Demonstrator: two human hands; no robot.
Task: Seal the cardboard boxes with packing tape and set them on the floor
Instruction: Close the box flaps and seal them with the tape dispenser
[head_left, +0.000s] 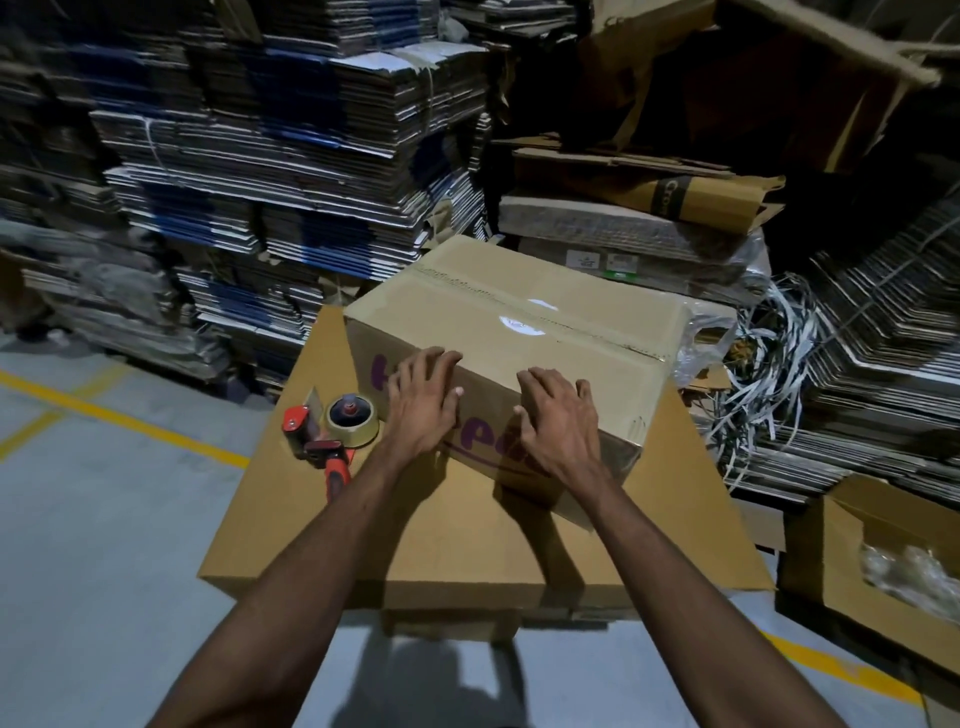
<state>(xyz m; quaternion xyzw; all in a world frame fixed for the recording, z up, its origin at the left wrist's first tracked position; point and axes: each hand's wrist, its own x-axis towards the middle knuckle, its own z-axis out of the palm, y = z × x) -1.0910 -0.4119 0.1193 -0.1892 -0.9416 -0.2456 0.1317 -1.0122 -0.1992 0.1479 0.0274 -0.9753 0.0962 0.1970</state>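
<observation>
box (524, 332) | long side runs left-to-right, right in front of you | your left hand (423, 402) and right hand (561, 421) lie flat on its near edge, fingers straight, gripping nothing | both equally near

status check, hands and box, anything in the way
Both hands, left and right, flat on taped box. Tape dispenser idle, left of box. Nothing blocking.

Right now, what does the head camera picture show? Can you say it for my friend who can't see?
Two hands, the left hand and the right hand, rest with fingers spread on the near top edge of a closed cardboard box with tape along its top seam. The box sits on a stack of flat cardboard, and a red tape gun lies beside it. Piles of flattened boxes fill the background.
</observation>
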